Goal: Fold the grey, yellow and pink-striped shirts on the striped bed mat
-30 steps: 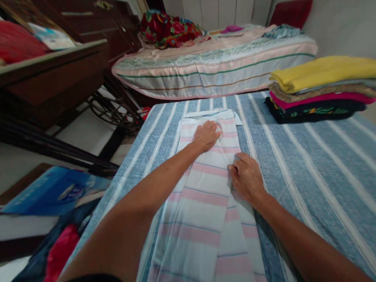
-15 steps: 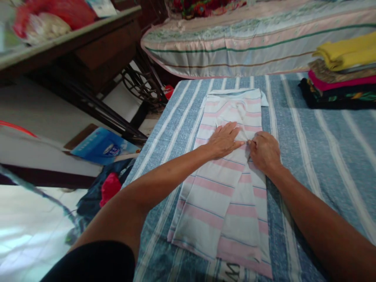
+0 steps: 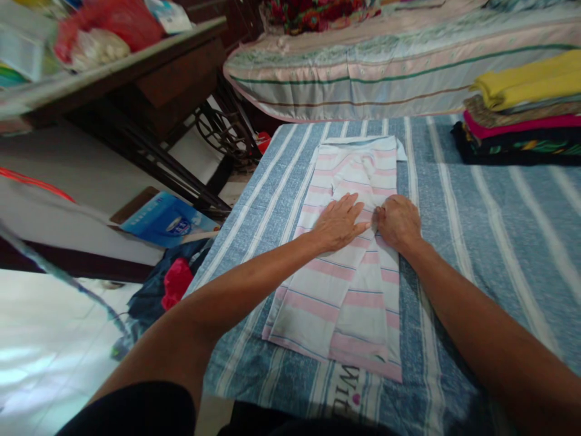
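A white shirt (image 3: 313,297) with pink bands and thin blue lines lies on the bed in a long narrow folded shape, its collar end at the far side. My left hand (image 3: 341,221) rests flat on the middle of the shirt, fingers spread. Just to its right, my right hand (image 3: 397,220) is closed, pinching a bit of the shirt's fabric between thumb and fingers. Small creases run through the cloth around both hands. The near hem lies over printed lettering on the bedsheet.
The striped blue bedsheet (image 3: 454,242) spreads under the shirt. A stack of folded clothes (image 3: 521,121), yellow on top, sits at the far right. Beyond is a surface with a satiny cover (image 3: 363,79). A sewing-machine table (image 3: 181,54) and a blue box (image 3: 172,221) stand left.
My view has shifted slightly, so more of the near bed edge shows. My hands keep nearly the same places on the shirt, the left flat and the right pinching.
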{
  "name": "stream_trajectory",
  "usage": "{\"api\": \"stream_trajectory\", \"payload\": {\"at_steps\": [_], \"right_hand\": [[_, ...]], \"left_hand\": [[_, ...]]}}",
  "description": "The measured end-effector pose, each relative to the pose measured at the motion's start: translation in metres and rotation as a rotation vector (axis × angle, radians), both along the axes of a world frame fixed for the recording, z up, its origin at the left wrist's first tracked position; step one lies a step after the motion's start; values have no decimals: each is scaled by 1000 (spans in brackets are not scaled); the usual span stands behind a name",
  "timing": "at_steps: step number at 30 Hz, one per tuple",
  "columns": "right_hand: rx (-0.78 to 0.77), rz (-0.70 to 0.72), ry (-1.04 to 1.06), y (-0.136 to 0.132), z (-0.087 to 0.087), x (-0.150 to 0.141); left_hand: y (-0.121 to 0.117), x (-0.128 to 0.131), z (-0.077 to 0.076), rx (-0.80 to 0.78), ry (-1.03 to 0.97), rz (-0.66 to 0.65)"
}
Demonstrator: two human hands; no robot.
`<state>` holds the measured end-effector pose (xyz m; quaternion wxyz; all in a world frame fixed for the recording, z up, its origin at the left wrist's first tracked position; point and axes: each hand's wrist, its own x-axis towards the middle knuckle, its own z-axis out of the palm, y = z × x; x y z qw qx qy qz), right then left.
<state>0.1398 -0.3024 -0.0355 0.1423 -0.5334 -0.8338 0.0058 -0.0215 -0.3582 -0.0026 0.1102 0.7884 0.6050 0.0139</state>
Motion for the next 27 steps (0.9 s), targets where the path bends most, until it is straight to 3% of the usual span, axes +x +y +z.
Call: {"api": "stream_trajectory", "payload": {"at_steps": [6,11,21,27], "right_hand": [[-18,-20,-43,-1,3,-1],[-10,-20,-48,-3,4,-2],[-24,-18,8,-3,6,-6],[48,-8,41,-2,1,-11]], "left_hand": [[-10,-3,-13,8,15,41],[-5,-2,-12,15,29,52],[33,-4,-6,95,31,87],[61,-12,-6,122,81,116]]}}
